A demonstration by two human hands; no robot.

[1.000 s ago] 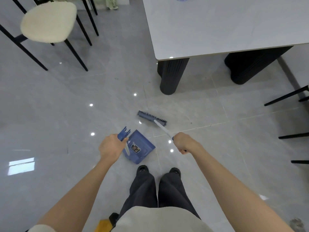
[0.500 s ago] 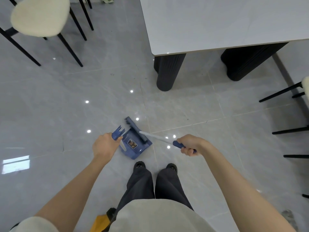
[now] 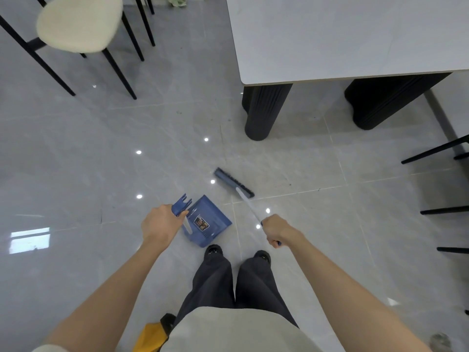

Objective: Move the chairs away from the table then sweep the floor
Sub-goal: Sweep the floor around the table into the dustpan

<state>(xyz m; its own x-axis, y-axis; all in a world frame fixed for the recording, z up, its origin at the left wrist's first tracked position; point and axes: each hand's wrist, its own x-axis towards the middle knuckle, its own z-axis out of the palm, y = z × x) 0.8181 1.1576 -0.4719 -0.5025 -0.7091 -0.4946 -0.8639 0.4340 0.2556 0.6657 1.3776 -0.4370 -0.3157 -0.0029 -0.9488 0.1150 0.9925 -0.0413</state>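
Head view, from the left: a chair (image 3: 78,24) stands well apart from the bench (image 3: 342,34). The left hand (image 3: 158,226) grips the upright handle of the dustpan (image 3: 210,222), which rests on the floor (image 3: 101,148) just ahead of the feet. Beyond the pan and a little to its right, not touching it, lies the broom head (image 3: 233,182). Its long axis runs from far-left to near-right, roughly parallel to the pan's facing edge. The broom handle (image 3: 250,205) slants back to the right hand (image 3: 278,229), which is curled round the grip. Dark specks (image 3: 289,184) lie further right. The next stroke is likely the right hand's, drawing the head back-left toward the pan.
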